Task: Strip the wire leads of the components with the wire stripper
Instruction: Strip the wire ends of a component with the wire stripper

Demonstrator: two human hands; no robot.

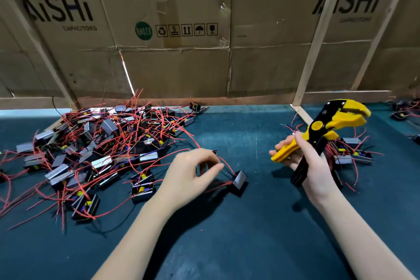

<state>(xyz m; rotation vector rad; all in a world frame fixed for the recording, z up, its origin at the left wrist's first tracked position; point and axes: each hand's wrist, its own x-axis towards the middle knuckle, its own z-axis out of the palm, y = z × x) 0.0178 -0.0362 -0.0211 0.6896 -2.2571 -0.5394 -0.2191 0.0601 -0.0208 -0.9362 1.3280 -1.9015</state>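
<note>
**Lead pinched, stripper raised and ready**

Heaped toward the mat's left and back edge: a pile of unstripped components, red leads tangled every way. Just right of it, near the mat's middle, the left hand, thumb and forefinger curled together, apparently pinching the red lead of one component. That component tilted on edge, apart from the heap, its wires running up into the fingers; exact contact blurred, hard to confirm.

Further right, the right hand, fingers wrapped round the handles of the stripper, held up off the mat, yellow head pointing up and right. Head apparently parted a little; no wire between its halves. Behind the hand, toward the right edge, a smaller group of components, likely the finished lot, though stripped ends too small to make out.

Step in hand, by judgement: bringing lead to tool. To do it well:
- Isolate a single lead, clear of its neighbours, gripped close to its free end for stiffness.
- Tilt the stripper's head down toward the left hand rather than dragging the component across.
- Seat the lead squarely and shallow, then squeeze fully in one stroke.
- Keep the component's body free to hang, so nothing strains its joints.
</note>
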